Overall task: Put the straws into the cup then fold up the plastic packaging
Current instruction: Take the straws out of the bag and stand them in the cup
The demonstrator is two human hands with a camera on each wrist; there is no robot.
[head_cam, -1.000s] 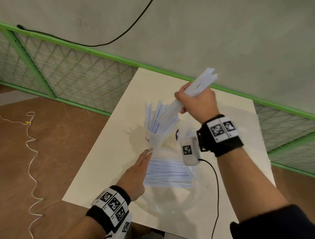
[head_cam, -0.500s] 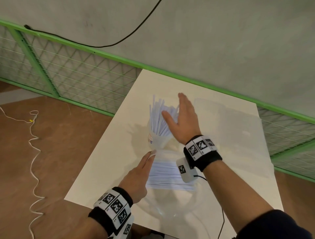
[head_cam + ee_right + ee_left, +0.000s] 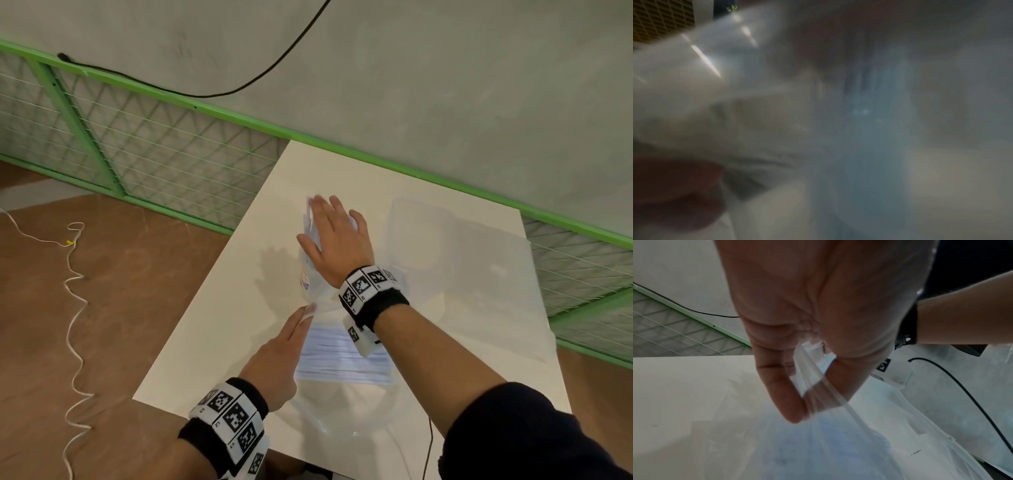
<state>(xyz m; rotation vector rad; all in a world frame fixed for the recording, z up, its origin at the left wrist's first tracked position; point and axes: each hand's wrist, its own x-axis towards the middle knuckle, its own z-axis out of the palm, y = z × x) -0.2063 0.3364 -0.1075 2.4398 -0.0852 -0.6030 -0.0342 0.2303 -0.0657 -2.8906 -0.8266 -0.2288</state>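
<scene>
Item one: my right hand [image 3: 337,243], fingers straight and spread, palm flat on the tops of the straws [image 3: 306,222] standing in the cup [image 3: 305,274] mid-table [image 3: 222,325]; my right wrist view is a blur. Item two: my left hand [image 3: 277,356], thumb and forefinger pinching the mouth of the plastic packaging [image 3: 818,402], seen clearly in the left wrist view. Item three: more straws [image 3: 335,356], lying flat inside that clear packaging, near side of the cup, between my two forearms.
</scene>
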